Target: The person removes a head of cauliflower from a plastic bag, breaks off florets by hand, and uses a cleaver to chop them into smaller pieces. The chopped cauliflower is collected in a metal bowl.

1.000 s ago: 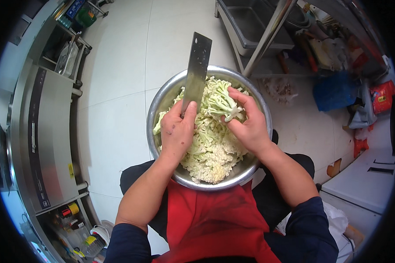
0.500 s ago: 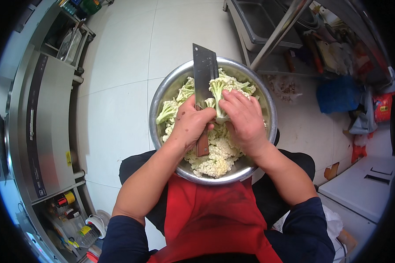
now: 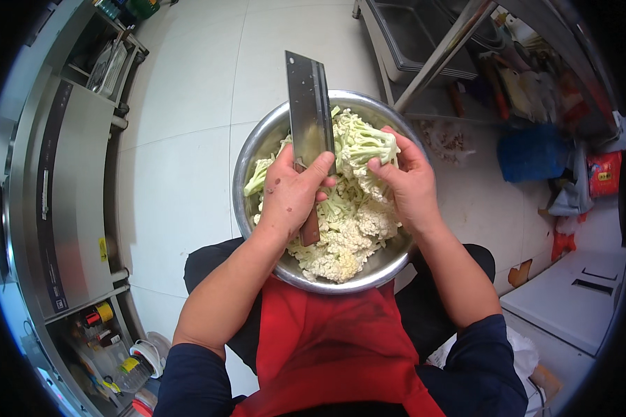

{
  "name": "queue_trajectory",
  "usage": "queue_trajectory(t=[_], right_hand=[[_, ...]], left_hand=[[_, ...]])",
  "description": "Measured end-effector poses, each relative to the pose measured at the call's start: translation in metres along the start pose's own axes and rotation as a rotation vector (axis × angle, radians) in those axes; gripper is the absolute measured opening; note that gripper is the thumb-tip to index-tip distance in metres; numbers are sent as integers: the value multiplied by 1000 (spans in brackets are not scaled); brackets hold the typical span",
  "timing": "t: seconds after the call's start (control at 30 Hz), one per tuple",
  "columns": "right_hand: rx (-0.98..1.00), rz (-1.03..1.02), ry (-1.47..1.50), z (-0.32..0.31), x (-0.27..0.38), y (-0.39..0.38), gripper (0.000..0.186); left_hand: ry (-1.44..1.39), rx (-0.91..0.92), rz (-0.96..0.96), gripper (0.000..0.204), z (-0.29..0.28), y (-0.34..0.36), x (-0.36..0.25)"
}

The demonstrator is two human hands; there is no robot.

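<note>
My left hand (image 3: 292, 191) is closed round a cleaver (image 3: 308, 104); its broad dark blade points away from me, and the wooden handle's end shows below my palm. In my right hand (image 3: 412, 182) I pinch a cauliflower floret (image 3: 368, 147) between thumb and fingers, its pale green stem turned toward my hand. Both hands are over a large metal bowl (image 3: 246, 217) resting at my lap. Inside it lie many cut cauliflower pieces (image 3: 337, 251). The blade is left of the floret, apart from it.
A steel cabinet (image 3: 83, 201) runs along the left, with bottles (image 3: 133, 374) on its lower shelf. At the back right stands a rack with metal trays (image 3: 424, 42). A blue container (image 3: 533, 153) and a white lidded box (image 3: 570, 299) are on the right.
My left hand and the cleaver have shifted left, away from the floret. My right hand has moved right and turned, tipping the floret from upright to sideways.
</note>
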State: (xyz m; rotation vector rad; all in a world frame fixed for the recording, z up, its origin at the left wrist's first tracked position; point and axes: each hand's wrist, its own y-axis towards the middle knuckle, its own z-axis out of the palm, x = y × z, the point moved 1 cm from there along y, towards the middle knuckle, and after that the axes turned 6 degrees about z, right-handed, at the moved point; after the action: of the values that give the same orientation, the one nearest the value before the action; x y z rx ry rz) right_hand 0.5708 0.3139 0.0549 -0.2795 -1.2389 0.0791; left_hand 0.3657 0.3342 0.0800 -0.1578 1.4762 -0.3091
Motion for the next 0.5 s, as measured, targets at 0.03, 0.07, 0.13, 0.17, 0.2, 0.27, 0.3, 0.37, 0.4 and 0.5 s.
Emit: queue_trajectory(t=[0.03, 0.07, 0.13, 0.17, 0.2, 0.27, 0.3, 0.37, 0.4, 0.5], right_hand=[[27, 67, 93, -1, 2, 1, 61], [53, 135, 186, -2, 2, 1, 61], [109, 201, 215, 0, 3, 2, 65], [147, 249, 234, 2, 7, 1, 66], [181, 300, 253, 3, 9, -1, 67], [271, 378, 412, -1, 4, 4, 72], [315, 414, 491, -2, 3, 5, 74], [278, 387, 431, -3, 2, 1, 76], [258, 369, 401, -3, 2, 1, 77], [214, 371, 307, -4, -4, 3, 78]], left_hand=[[17, 2, 1, 33, -1, 0, 1], [34, 4, 2, 32, -2, -1, 2], [20, 3, 16, 31, -1, -1, 3], [-15, 1, 29, 31, 3, -2, 4], [-50, -1, 37, 31, 5, -3, 5], [1, 21, 14, 29, 4, -1, 4], [12, 25, 5, 29, 4, 1, 6], [-28, -4, -60, 29, 6, 1, 7], [-52, -10, -68, 30, 6, 1, 7], [-108, -15, -69, 30, 5, 0, 10]])
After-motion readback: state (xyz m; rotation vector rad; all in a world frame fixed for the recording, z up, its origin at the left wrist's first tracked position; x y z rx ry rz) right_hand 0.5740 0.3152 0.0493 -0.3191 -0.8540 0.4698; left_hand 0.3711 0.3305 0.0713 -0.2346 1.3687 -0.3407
